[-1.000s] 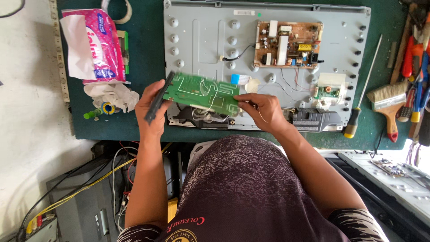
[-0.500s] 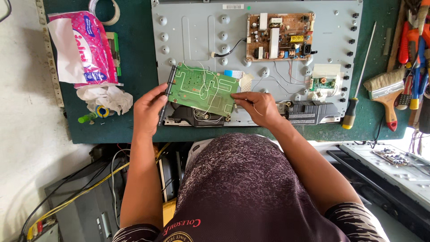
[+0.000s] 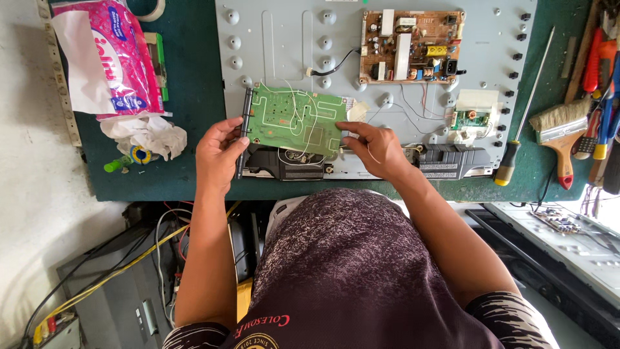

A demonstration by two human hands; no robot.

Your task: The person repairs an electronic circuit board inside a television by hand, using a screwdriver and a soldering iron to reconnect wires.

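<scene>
The left hand (image 3: 219, 155) is gripping the left edge of a green circuit board (image 3: 295, 120), fingers curled around its black connector strip. The right hand (image 3: 376, 148) is pinching the board's right edge. The board is sitting just above the near part of a grey metal panel (image 3: 290, 39), left of a brown power board (image 3: 411, 46).
</scene>
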